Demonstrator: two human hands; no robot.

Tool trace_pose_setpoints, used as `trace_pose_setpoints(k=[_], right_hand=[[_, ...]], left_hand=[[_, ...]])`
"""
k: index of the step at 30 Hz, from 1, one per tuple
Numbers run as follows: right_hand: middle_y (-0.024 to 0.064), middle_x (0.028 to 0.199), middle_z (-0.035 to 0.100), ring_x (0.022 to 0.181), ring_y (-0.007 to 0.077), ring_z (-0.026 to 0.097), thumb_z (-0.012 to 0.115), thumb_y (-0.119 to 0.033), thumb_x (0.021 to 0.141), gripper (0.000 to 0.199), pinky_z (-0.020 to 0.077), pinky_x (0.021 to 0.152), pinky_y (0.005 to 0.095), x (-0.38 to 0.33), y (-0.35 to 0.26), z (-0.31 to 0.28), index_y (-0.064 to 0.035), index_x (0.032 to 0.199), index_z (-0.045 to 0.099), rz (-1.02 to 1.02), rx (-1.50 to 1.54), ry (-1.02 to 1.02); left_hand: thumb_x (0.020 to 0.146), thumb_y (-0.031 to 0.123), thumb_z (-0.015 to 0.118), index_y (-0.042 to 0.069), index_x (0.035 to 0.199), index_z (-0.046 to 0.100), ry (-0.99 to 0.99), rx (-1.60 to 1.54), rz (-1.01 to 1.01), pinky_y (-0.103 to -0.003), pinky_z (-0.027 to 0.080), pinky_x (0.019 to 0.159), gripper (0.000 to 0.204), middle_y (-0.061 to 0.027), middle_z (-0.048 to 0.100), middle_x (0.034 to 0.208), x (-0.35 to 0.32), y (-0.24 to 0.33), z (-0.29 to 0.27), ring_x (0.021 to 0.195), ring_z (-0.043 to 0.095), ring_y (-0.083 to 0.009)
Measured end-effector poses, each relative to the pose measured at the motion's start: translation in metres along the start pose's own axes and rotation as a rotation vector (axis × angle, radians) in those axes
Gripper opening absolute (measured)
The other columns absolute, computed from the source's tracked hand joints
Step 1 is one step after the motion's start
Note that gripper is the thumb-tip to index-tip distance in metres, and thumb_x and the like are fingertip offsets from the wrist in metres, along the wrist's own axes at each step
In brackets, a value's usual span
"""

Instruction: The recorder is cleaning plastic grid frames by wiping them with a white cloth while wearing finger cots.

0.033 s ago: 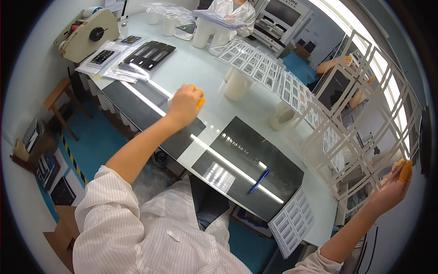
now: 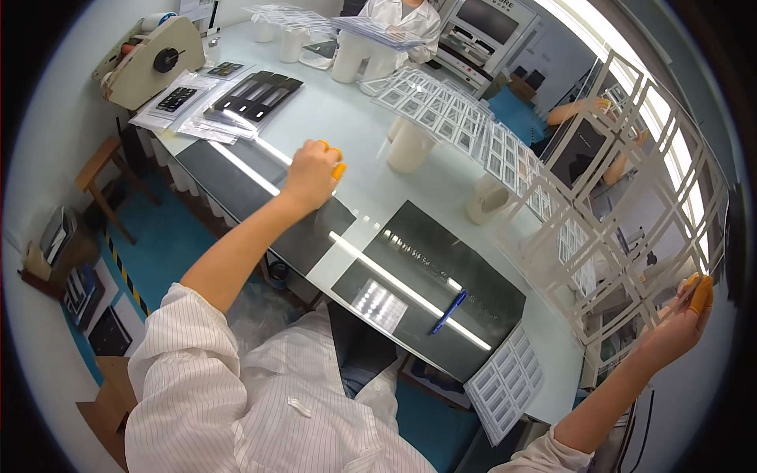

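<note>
My right hand (image 2: 672,331), with orange finger covers, is closed on the lower right edge of a large white grid frame (image 2: 605,226). The frame stands tilted up at the right, and I can see through its openings. Above the glossy table, my left hand (image 2: 310,177) has its fingers curled in, also with orange covers. Whatever those fingers may hold is hidden. Below it a dark sheet (image 2: 268,206) lies along the near table edge. A blue pen (image 2: 448,312) rests on a second dark sheet (image 2: 418,236) between my hands.
White grid trays (image 2: 434,106) stand on white cylinders (image 2: 410,148) along the far side. Another tray (image 2: 505,382) overhangs the near right edge. Black panels (image 2: 256,98) and a roll dispenser (image 2: 154,63) are at left. A person (image 2: 402,20) is across the table; arms (image 2: 579,110) show behind the frame.
My left hand has shifted slightly left and away from me, turning a little. My right hand and the grid frame have hardly moved.
</note>
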State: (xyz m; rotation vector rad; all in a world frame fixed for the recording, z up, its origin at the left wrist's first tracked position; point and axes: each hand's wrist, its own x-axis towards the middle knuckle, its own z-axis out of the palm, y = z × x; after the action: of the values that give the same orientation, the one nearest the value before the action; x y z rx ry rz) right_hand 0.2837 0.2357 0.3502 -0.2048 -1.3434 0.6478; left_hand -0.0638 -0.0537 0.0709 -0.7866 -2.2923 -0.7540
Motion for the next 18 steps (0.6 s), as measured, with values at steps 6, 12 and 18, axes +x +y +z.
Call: trace_pose_setpoints(k=[6, 12, 18], right_hand=[[0.0084, 0.086, 0.055, 0.076, 0.0133, 0.052, 0.048, -0.006, 0.092, 0.021, 0.0438, 0.083, 0.0244, -0.003, 0.005, 0.001, 0.0048, 0.108, 0.056, 0.022, 0.046, -0.023], [0.0097, 0.093, 0.058, 0.085, 0.0146, 0.059, 0.049, -0.006, 0.092, 0.023, 0.0478, 0.087, 0.0250, -0.018, -0.008, 0.019, 0.0031, 0.112, 0.055, -0.064, -0.194, 0.031], [0.0077, 0.092, 0.060, 0.086, 0.0128, 0.060, 0.048, -0.006, 0.092, 0.021, 0.0466, 0.091, 0.0276, -0.014, -0.001, 0.002, 0.0014, 0.110, 0.057, -0.131, -0.247, 0.005]], left_hand=[[0.075, 0.031, 0.069, 0.005, 0.083, 0.066, -0.195, 0.155, 0.003, -0.036, 0.041, 0.080, 0.027, -0.0103, 0.059, 0.090, 0.018, -0.011, 0.006, 0.091, 0.051, -0.0260], [0.073, 0.021, 0.068, 0.004, 0.076, 0.064, -0.278, 0.432, 0.172, -0.036, 0.039, 0.079, 0.018, -0.0098, 0.059, 0.082, 0.011, -0.002, 0.018, 0.086, 0.052, -0.0264], [0.083, 0.014, 0.057, 0.003, 0.082, 0.061, -0.371, -0.562, -0.394, -0.028, 0.044, 0.059, 0.012, -0.0100, 0.063, 0.077, 0.025, 0.000, -0.007, 0.067, 0.059, -0.0174]])
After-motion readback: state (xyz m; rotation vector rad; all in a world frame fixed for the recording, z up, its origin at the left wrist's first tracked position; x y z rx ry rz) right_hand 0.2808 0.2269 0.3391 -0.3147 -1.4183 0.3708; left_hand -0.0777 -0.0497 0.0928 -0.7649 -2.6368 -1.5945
